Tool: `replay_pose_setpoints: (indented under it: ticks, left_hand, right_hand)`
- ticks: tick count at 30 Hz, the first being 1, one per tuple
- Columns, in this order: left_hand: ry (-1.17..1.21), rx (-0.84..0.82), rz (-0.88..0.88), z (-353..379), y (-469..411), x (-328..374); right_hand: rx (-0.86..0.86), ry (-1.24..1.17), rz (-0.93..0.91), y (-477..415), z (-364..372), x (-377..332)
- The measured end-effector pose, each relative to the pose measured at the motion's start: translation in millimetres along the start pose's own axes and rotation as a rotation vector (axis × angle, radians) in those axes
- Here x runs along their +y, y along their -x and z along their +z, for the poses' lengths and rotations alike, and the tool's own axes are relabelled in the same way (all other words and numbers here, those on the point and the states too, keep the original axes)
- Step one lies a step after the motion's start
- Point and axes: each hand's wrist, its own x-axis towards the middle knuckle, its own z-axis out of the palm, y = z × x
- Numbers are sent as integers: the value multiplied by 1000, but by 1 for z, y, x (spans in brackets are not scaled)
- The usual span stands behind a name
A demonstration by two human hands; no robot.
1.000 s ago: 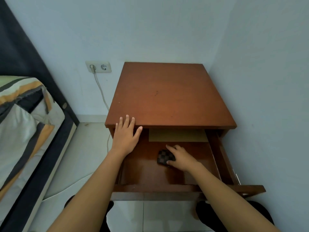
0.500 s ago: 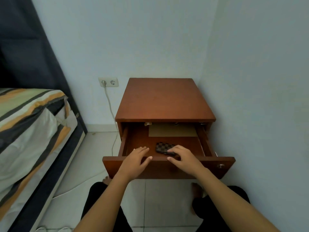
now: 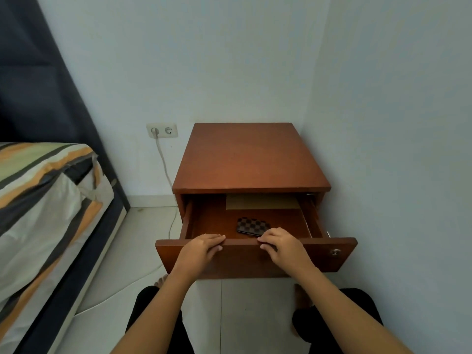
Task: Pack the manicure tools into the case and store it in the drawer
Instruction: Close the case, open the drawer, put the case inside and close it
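Note:
A dark checkered manicure case (image 3: 251, 226) lies closed on the floor of the open drawer (image 3: 319, 254), near its front. The drawer juts out from a brown wooden nightstand (image 3: 251, 159). My left hand (image 3: 201, 249) rests on the top edge of the drawer front, fingers curled over it. My right hand (image 3: 283, 247) holds the same edge a little to the right, just in front of the case. Neither hand touches the case. No loose tools are in view.
A tan paper sheet (image 3: 263, 201) lies at the back of the drawer. A bed with striped bedding (image 3: 43, 210) stands on the left. A wall socket (image 3: 162, 130) with a white cable is beside the nightstand. Walls close in behind and on the right.
My right hand has let go of the case and my left hand has left the nightstand top. Both now sit on the drawer front's edge. The view has pulled back.

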Motion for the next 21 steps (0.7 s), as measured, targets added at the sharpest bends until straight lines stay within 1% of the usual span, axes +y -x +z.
replay_pose_setpoints:
  ticks: [4,8,11,16,19,21]
  left_hand:
    - [50,82,-14,7,-25,-7]
    - [55,124,-24,8,-58,-11]
    - [31,166,-31,10,-84,-16]
    - [-117,251,69,12,-123,-30]
    - [-188,260,137,13,-142,-39]
    - [-264,279,170,16,-151,-46]
  right_hand:
    - [67,-7,1,-25,9,12]
    - [125,-23,23,-54,17,24]
    - [138,34,3,-79,19,33]
    - [126,191,-17,-117,20,55]
    - [109,234,-33,-133,23,64]
    - [129,244,-35,-140,27,68]
